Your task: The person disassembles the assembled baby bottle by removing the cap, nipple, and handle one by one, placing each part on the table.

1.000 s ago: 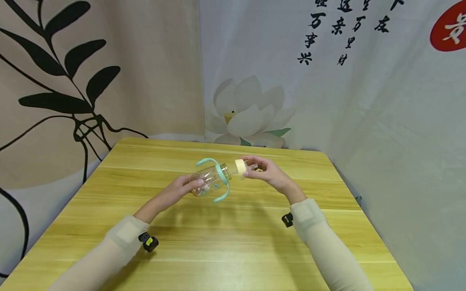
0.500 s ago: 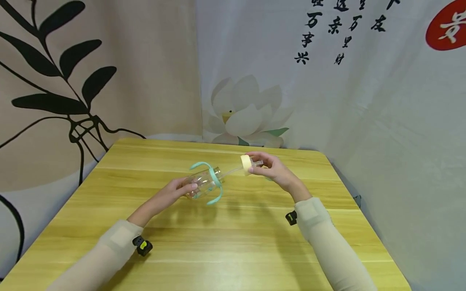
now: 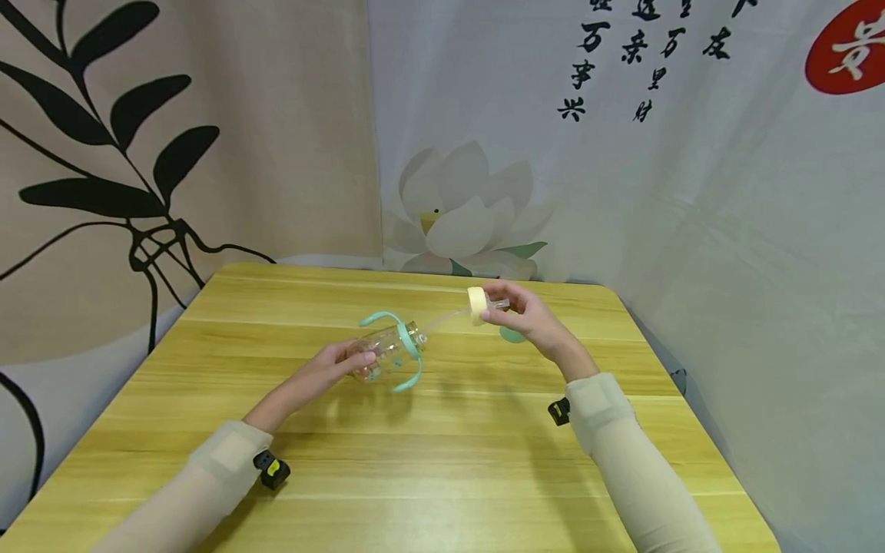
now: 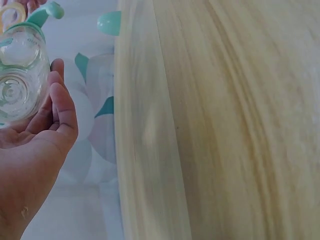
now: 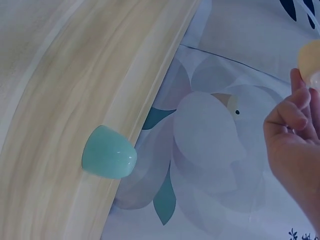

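A clear sippy bottle with a mint-green two-handled ring tilts above the table, its mouth facing right. My left hand grips the bottle by its base end; the left wrist view shows fingers curled round its side. My right hand pinches the pale yellow lid by its clear spout. From the lid a thin clear straw slants down to the bottle's mouth, where its end sits at the opening. Lid and bottle are apart.
A mint-green cap stands on the wooden table near its far edge, partly hidden behind my right hand in the head view. A printed cloth hangs behind the table.
My right hand has drawn the lid right and slightly up, away from the bottle, exposing more straw. My left hand has shifted a little left with the bottle. The green cap has come into view.
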Demonstrator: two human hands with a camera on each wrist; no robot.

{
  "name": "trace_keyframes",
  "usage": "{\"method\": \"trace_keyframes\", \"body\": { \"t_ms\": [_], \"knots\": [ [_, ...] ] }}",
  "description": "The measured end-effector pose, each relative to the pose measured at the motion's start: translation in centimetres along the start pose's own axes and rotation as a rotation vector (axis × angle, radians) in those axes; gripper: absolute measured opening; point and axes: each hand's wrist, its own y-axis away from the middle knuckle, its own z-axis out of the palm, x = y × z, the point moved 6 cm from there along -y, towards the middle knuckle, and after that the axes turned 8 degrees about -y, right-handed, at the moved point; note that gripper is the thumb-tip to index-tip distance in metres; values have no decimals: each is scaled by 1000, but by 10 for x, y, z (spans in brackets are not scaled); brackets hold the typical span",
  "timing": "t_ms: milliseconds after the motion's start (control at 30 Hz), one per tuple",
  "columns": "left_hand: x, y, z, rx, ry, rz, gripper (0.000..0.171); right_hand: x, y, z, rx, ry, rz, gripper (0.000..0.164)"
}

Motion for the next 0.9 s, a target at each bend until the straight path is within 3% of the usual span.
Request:
{"method": "trace_keyframes", "body": {
  "t_ms": [400,900],
  "knots": [
    [-5,-1,-2,12,-4,25,46,8,5,-10,53,54,-8,47],
    [-9,-3,-2,3,12,28,44,29,9,-10,1,145,50,49]
  ]
}}
